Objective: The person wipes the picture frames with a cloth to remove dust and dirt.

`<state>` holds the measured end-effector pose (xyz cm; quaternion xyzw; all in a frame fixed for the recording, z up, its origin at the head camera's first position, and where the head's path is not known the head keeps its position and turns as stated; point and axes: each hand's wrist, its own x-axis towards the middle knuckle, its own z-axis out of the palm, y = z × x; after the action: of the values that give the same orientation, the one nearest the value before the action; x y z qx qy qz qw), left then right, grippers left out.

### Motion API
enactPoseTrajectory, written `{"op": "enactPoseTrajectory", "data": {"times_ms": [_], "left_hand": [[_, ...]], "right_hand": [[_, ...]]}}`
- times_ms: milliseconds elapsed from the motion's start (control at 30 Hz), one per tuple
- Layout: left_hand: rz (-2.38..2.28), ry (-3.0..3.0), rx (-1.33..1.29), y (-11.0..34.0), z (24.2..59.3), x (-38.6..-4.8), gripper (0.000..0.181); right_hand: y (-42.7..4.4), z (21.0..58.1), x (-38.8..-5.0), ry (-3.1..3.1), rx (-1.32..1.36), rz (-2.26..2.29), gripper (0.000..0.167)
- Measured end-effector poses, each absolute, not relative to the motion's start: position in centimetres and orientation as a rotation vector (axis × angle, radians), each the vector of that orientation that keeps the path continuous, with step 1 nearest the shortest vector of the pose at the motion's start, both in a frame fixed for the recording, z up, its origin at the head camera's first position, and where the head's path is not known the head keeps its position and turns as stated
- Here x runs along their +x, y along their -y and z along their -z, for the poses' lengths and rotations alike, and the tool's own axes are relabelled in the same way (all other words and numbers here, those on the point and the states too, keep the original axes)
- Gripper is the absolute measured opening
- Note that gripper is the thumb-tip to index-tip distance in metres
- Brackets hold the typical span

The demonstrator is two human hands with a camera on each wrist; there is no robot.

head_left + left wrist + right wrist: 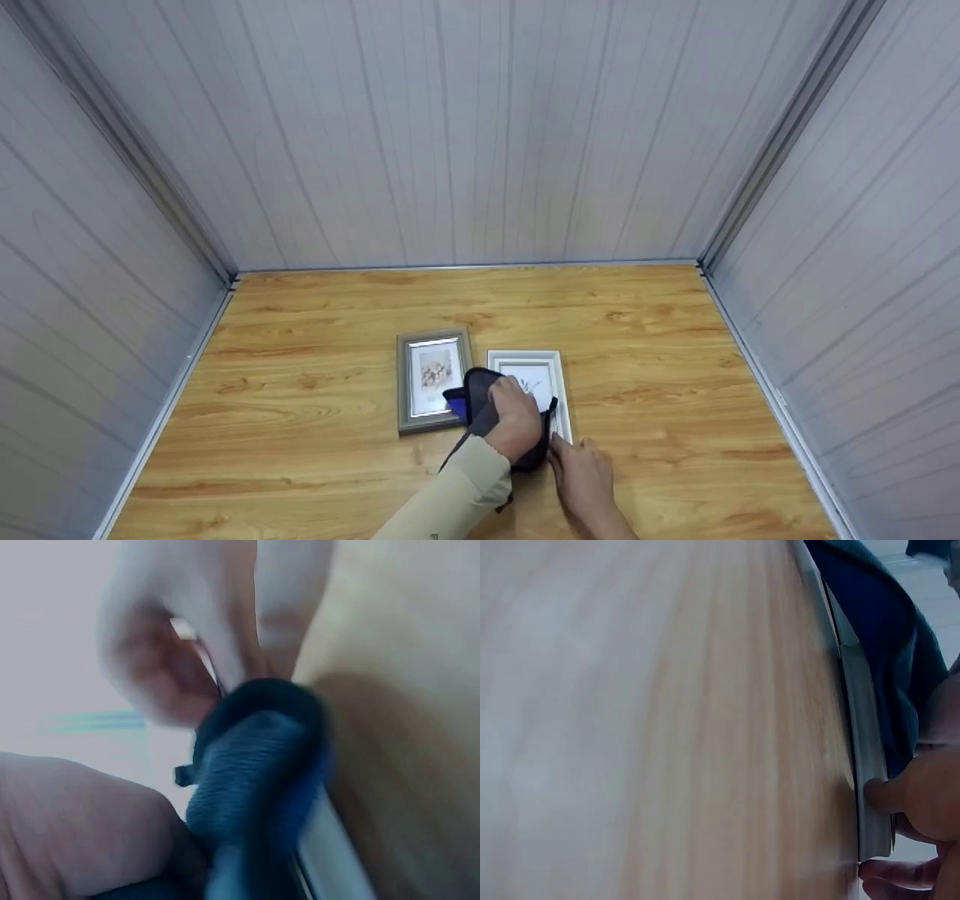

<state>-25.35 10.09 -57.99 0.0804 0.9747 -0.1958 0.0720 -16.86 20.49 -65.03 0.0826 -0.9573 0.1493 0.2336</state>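
A white picture frame (556,375) with a plant print lies on the wooden surface, partly covered by a dark cloth (480,390) with black edging and a blue underside. My left hand (516,416) grips the cloth over the frame's left and lower part. At the frame's lower right corner, my right hand (587,480) holds the edge. The right wrist view shows the thumb (885,795) on the frame's side (866,712), with fingers curled round its end. In the left wrist view, the bunched cloth (247,765) is blurred.
A grey-brown picture frame (403,382) with a flower print lies face up just left of the white one, a cloth corner over its lower right. Pale panel walls (480,135) enclose the wood-grain surface (300,420) at the back and both sides.
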Motion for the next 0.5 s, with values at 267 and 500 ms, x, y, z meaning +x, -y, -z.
{"op": "enactPoseTrajectory", "data": {"times_ms": [267, 500], "left_hand": [[0.491, -2.984, 0.261, -9.6, 58.5, -28.6, 0.027], [0.351, -2.939, 0.346, -8.3, 56.6, -26.3, 0.028]], "right_hand": [[-20.6, 64.9, -16.8, 2.618, 0.219, -0.455, 0.021], [-20.4, 64.8, -17.2, 2.573, 0.228, -0.412, 0.022]]}}
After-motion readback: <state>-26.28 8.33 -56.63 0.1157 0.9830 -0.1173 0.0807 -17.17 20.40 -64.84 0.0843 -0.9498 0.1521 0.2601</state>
